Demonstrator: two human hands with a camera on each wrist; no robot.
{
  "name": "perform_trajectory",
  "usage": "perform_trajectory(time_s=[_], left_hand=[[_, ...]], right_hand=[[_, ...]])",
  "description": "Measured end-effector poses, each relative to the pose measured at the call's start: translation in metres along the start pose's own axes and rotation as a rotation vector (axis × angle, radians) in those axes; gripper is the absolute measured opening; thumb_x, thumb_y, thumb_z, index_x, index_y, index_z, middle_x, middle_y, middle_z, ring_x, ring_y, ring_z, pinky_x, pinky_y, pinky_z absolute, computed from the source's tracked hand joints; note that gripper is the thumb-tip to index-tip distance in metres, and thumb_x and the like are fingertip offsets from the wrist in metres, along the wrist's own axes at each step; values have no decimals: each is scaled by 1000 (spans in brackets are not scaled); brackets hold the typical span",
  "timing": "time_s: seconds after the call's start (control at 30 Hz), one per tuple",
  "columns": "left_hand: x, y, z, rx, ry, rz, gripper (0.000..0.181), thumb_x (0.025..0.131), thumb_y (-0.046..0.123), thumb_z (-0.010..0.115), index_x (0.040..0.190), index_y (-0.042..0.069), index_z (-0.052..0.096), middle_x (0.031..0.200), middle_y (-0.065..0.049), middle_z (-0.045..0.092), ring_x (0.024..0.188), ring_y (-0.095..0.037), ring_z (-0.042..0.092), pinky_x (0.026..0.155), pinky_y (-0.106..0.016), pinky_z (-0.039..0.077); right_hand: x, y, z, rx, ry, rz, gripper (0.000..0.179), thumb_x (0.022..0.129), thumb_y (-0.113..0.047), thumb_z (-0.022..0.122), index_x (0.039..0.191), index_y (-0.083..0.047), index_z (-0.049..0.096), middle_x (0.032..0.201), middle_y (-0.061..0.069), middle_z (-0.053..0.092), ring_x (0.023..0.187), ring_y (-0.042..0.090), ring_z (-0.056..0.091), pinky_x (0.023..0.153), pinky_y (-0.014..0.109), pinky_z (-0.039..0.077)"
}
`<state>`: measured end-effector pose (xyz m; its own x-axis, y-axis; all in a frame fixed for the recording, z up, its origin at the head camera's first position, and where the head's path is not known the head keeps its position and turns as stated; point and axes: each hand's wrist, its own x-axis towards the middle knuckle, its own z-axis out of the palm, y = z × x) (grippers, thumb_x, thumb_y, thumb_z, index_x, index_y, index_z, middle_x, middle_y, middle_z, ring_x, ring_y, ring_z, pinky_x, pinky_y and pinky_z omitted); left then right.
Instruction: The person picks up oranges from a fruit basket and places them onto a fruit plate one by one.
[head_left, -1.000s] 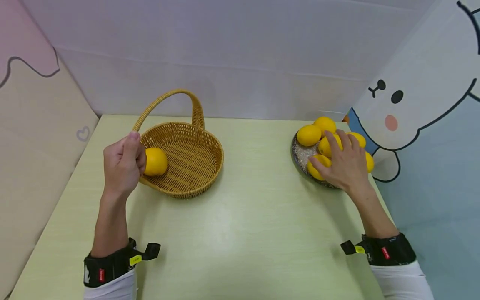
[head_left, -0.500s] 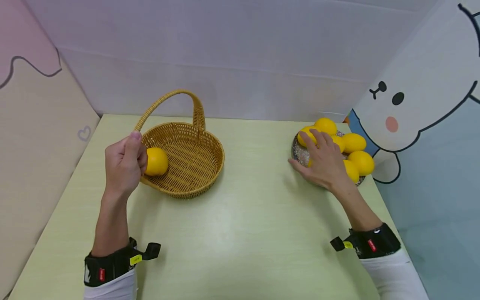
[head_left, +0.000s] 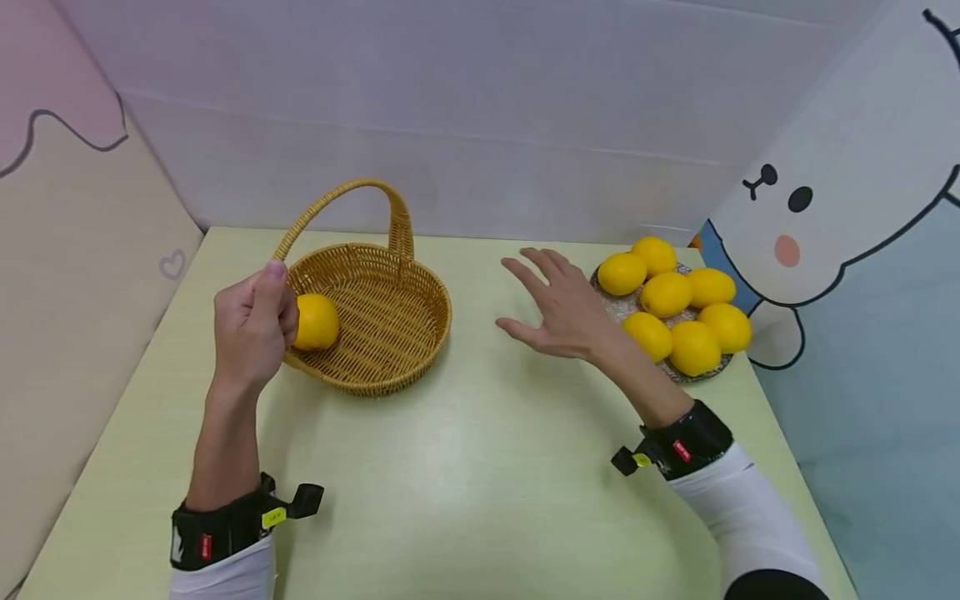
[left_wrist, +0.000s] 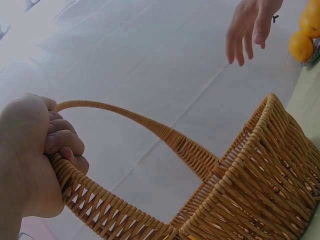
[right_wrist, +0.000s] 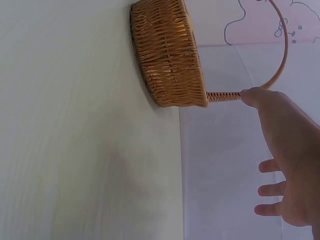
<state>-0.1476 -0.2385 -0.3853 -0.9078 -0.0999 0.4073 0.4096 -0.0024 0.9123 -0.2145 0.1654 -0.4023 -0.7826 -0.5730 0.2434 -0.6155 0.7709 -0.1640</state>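
Observation:
My left hand (head_left: 255,325) grips the handle (head_left: 330,200) of a round woven wicker basket (head_left: 405,333). Fingers and thumb are curled round that handle, as the left wrist view also shows. Inside the basket, at its left side, lies a yellow lemon (head_left: 316,323), partly hidden behind the hand. My right hand (head_left: 566,312) is over the table between basket and plate, fingers spread and holding nothing. To its right, several lemons (head_left: 666,294) lie on a round speckled plate (head_left: 615,307) at the table's right edge.
The pale table (head_left: 450,492) meets a whitish wall sheet (head_left: 480,150) at the back. A printed sheet with a cartoon face (head_left: 847,217) stands along the right side. Each wrist carries a black strap (head_left: 686,440) with a small camera.
My right hand has left the lemons on the plate and moved left toward the basket, carrying nothing, its fingers spread. The left hand keeps its grip on the handle.

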Motion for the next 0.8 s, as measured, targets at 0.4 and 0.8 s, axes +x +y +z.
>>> perform_trajectory(time_s=[0.4, 0.8], left_hand=[[1, -1, -2, -12, -7, 23, 62, 119, 21, 52, 64, 0, 34, 52, 1, 34, 39, -13, 28, 36, -31, 16], [1, 0, 1, -7, 14, 30, 61, 119, 19, 49, 63, -1, 33, 51, -2, 31, 39, -14, 27, 37, -30, 15]], right_hand=[[64, -50, 15, 87, -49, -213, 85, 101, -60, 75, 169, -17, 48, 173, 18, 50, 163, 44, 45, 132, 66, 41], [122, -99, 25, 167, -169, -370, 85, 102, -59, 75, 172, -19, 45, 177, 15, 45, 165, 36, 44, 136, 56, 39]])
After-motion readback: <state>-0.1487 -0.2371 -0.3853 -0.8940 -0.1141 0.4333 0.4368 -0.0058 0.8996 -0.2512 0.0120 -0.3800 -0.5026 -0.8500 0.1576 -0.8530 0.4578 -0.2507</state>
